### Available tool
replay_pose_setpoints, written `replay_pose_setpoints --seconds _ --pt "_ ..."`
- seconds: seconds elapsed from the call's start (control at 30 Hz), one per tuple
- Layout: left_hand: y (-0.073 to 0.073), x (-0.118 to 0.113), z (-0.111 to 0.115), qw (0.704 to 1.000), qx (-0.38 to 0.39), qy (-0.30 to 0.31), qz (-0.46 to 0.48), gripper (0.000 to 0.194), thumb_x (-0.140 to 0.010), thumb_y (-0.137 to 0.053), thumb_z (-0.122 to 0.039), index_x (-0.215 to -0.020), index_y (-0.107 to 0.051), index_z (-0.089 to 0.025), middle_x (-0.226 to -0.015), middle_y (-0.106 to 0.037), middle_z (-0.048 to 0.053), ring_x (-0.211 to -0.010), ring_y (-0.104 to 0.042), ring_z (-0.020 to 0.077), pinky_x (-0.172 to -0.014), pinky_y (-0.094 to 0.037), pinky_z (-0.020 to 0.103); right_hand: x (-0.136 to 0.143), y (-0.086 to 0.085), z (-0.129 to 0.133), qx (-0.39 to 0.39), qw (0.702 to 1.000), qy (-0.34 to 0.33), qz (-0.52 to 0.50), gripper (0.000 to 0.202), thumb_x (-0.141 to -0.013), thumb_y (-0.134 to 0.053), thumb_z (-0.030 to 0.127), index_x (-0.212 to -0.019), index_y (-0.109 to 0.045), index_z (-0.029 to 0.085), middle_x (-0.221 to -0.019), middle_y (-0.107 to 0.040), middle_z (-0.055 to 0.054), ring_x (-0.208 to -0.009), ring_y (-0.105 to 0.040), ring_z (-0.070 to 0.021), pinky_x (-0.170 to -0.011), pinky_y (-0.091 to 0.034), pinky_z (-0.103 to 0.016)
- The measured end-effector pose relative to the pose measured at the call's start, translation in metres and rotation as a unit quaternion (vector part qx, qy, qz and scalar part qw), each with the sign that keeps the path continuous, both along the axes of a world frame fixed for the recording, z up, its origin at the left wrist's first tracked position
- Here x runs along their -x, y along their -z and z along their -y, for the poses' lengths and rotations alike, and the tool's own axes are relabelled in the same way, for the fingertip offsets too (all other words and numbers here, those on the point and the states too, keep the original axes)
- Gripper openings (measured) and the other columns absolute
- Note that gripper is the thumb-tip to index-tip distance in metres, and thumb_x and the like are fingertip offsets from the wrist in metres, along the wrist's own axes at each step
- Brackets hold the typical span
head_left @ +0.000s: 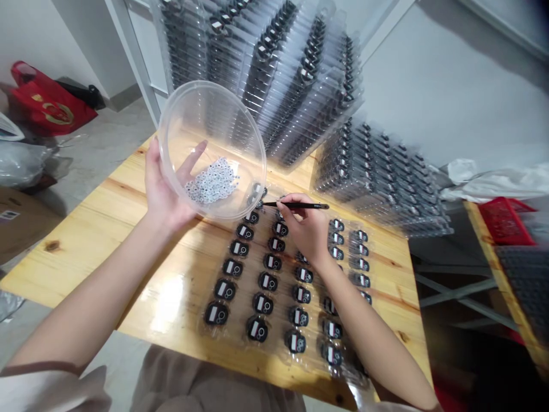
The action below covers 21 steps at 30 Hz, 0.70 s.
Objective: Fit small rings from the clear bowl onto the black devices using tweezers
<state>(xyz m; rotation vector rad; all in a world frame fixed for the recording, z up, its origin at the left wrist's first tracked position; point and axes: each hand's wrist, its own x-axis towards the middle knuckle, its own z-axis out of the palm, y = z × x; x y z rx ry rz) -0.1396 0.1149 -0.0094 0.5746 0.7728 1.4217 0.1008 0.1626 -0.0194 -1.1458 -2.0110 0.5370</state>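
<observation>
Blocked, cropped, too small to read

Your right hand (307, 232) and forearm (364, 320) hide several black units (262, 303) in the tray (246, 286). Can't tell if your slim black tool (311, 205) has anything at its tip. Pieces (213, 182) in your tub (214, 117): too small to identify. Your left hand (165, 200) sits partly behind it. Tall stack (274, 86) cut by top edge, cardboard box (26, 226) by left. Red bag (43, 106) print unreadable.
</observation>
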Motion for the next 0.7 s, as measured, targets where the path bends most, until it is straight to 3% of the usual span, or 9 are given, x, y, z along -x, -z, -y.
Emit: replay_pose_setpoints --seconds 0.4,0.7 --pt "0.0041 0.0033 0.0004 1.000 -0.021 0.001 0.023 0.094 -0.075 -0.025 -0.080 -0.149 -0.018 -0.023 -0.129 -0.057 0.016 -0.130 -0.041 0.0406 -0.101 -0.036 0.065 0.0008 0.0004 -0.0001 0.003 1.000 -0.012 0.012 0.008 -0.083 -0.058 0.029 -0.084 -0.061 0.022 -0.078 -0.067 0.000 -0.066 -0.062 -0.0137 -0.062 -0.049 -0.026" --pt "0.0038 0.0004 -0.0002 0.999 -0.014 -0.016 0.046 0.089 -0.077 -0.032 -0.076 -0.146 -0.024 -0.020 -0.120 -0.062 0.018 -0.127 -0.044 0.0423 -0.097 -0.035 0.068 0.0000 0.0008 0.0016 -0.055 0.998 -0.025 0.015 0.005 -0.084 -0.058 0.024 -0.085 -0.061 0.021 -0.080 -0.069 0.000 -0.065 -0.064 -0.0129 -0.061 -0.050 -0.024"
